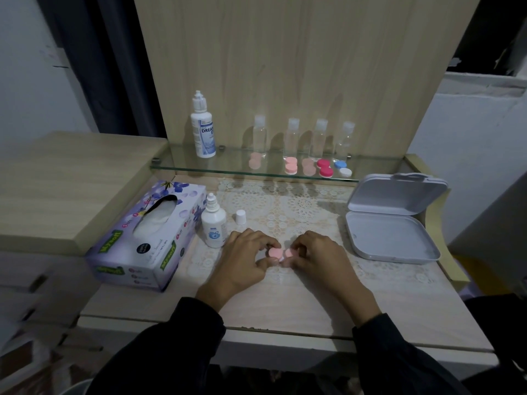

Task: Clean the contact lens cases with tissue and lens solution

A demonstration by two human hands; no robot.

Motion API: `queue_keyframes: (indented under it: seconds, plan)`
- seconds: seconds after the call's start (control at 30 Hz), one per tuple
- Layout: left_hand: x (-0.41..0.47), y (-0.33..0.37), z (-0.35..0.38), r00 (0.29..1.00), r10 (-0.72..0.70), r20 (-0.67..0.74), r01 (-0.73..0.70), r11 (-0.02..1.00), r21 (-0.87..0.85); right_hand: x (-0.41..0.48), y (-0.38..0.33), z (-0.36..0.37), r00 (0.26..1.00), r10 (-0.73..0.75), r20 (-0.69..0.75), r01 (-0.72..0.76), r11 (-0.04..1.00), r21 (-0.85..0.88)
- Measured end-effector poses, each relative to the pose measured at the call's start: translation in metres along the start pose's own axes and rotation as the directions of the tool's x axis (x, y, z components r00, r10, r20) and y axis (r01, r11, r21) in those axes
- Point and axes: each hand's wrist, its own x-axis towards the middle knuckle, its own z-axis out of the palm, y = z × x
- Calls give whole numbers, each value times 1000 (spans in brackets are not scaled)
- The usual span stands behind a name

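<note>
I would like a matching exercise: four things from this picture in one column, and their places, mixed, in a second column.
1. tissue box
2. grey tin
3. pink lens case
4. tall solution bottle

a. on the glass shelf
b. at the table's left edge
c. open, at the table's right side
d. held by both hands

Pairs: 1-b, 2-c, 3-d, 4-a

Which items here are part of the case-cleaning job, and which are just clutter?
In use:
- pink lens case, held by left hand and right hand
- small solution bottle, cap off beside it
- tissue box
- other lens cases on the glass shelf, possibly queued

Lying about:
- four clear bottles
- open grey tin
- large solution bottle
</note>
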Motion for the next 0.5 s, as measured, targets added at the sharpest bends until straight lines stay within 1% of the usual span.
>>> queue_keyframes:
  seconds: [0.07, 0.13, 0.27, 0.3, 0.37, 0.5]
  plan:
    - [0, 0, 0, 1000, 2, 2, -2, 1000, 2, -3, 0, 4, 999, 36, -34, -35, 999, 14]
    - [0, 0, 0, 1000, 2, 6, -2, 1000, 0, -7, 0, 5, 998, 29, -47, -26, 998, 61]
    - [0, 0, 0, 1000, 0, 3, 0, 1000, -7, -9, 6, -5, 999, -26, 37, 15, 960, 280]
    - [0, 0, 1, 1000, 0, 5, 0, 1000, -4, -9, 8, -6, 997, -53, 52, 36, 957, 289]
    - [0, -1, 1, 1000, 3, 4, -3, 1000, 4, -9, 11, -3, 996, -81, 37, 68, 959, 275]
    - [-3, -3, 2, 1000, 27, -12, -27, 999, 44, -11, 11, 3, 998, -58, -4, 57, 948, 314]
